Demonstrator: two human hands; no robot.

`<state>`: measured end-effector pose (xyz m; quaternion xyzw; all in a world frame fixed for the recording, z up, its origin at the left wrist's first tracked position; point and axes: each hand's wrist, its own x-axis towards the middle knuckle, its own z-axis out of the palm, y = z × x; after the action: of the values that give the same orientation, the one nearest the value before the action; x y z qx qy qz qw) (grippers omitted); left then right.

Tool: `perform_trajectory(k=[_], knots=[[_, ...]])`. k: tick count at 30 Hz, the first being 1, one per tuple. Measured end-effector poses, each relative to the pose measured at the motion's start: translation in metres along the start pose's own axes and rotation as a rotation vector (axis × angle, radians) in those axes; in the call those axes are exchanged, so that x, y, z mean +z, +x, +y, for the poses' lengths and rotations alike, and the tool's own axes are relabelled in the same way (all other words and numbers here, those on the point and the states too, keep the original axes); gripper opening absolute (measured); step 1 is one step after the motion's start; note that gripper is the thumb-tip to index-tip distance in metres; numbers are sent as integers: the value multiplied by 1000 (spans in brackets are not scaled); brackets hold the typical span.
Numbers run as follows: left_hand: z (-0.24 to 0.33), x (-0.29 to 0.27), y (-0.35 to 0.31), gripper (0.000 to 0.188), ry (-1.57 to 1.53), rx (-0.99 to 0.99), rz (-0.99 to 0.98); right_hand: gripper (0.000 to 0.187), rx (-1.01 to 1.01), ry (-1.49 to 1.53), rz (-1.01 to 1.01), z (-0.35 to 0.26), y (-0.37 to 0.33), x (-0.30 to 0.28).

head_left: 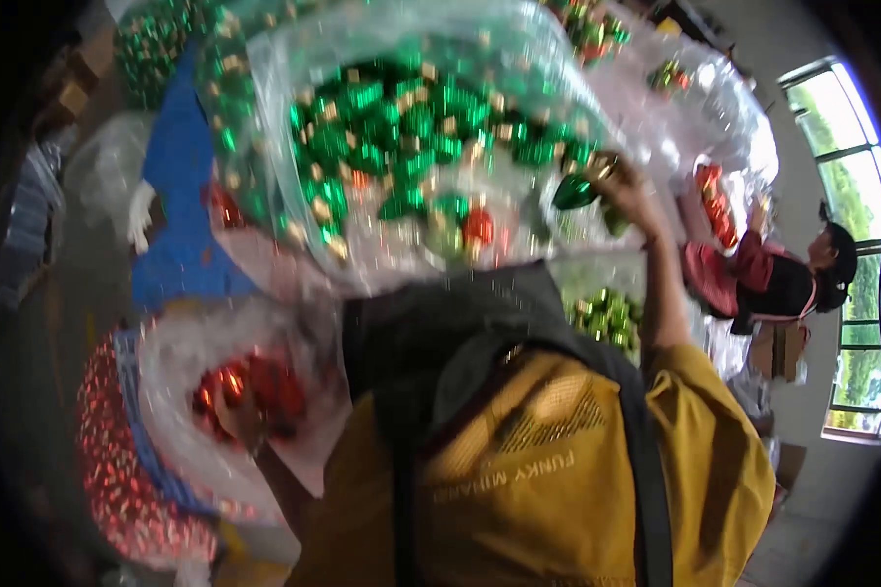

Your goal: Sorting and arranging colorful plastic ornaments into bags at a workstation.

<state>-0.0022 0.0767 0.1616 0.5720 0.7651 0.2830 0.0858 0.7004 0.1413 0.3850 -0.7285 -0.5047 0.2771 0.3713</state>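
Raised at the right, my right hand (628, 194) pinches a shiny green Christmas ornament (575, 193) by its gold cap. A large clear plastic bag (274, 117) lies open in front of me, with a heap of green ornaments (401, 117) in it. One red ornament (478, 227) is among the few nearer ones. At the lower left, my left hand (239, 419) is at a cluster of red ornaments (279, 386) inside another clear bag (171, 342). Blur hides whether its fingers grip one of them.
Lighter green ornaments (607, 318) lie by my right elbow. A full bag of red ornaments (132, 489) stands at the lower left. Blue sheeting (181, 196) and a white glove (141, 217) are at the left. Another person (778, 274) works at the right, near a window.
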Motion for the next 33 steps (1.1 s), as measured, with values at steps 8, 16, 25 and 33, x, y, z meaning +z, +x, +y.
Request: perform_trajectory(k=[8, 16, 25, 33], knots=[[347, -52, 54, 53, -702, 783, -66, 62, -333, -434, -842, -118, -55, 42], [486, 16, 53, 42, -273, 1095, -707, 46, -578, -539, -702, -80, -49, 68], [480, 85, 58, 33, 252, 1288, -701, 31, -701, -389, -672, -65, -56, 75], [453, 81, 69, 27, 240, 1371, -508, 43, -690, -408, -667, -69, -56, 82]])
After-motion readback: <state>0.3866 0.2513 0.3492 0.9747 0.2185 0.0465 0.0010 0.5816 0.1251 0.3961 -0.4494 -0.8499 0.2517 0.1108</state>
